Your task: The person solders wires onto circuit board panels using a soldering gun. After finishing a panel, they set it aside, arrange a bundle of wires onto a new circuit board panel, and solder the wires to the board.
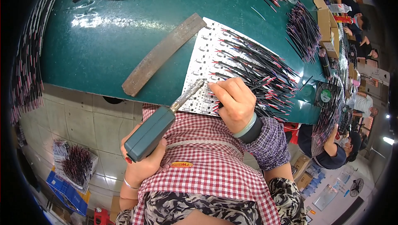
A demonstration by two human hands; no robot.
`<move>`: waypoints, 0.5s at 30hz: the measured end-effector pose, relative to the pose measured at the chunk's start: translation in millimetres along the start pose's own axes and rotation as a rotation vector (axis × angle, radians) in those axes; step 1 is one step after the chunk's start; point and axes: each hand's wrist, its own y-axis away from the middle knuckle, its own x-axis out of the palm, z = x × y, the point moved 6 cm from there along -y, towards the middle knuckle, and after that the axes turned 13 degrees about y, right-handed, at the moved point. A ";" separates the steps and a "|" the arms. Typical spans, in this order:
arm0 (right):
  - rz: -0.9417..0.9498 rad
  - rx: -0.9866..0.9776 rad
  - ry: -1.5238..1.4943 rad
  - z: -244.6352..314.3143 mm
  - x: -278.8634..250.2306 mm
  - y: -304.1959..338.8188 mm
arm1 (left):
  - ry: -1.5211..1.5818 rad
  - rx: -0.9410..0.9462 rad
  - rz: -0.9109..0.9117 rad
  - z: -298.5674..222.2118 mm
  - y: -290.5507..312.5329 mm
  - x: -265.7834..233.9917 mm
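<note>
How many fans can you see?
2: a square black fan near the right end of the green table, and a round fan in the background, at the picture's lower right. More may be hidden behind things.

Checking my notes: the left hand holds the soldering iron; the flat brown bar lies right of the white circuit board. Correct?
No: in the head view, the flat brown bar lies left of the white circuit board; the left hand holds the soldering iron.
</note>
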 end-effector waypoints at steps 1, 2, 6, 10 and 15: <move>-0.001 0.000 0.000 0.0 -0.2 0.0 | 0.037 -0.041 -0.037 4.4 3.8 -2.2; -0.004 0.002 -0.002 -0.3 -0.5 0.0 | 0.074 -0.081 -0.075 7.9 6.1 -4.7; -0.016 0.000 -0.007 -1.3 0.5 1.5 | 0.023 -0.042 -0.060 5.0 6.8 -5.3; -0.010 0.002 -0.024 -1.5 0.4 1.1 | 0.023 0.002 -0.031 3.3 3.9 -2.9; -0.013 -0.010 -0.002 -0.6 -0.5 1.4 | 0.009 -0.025 -0.026 1.9 4.2 -1.1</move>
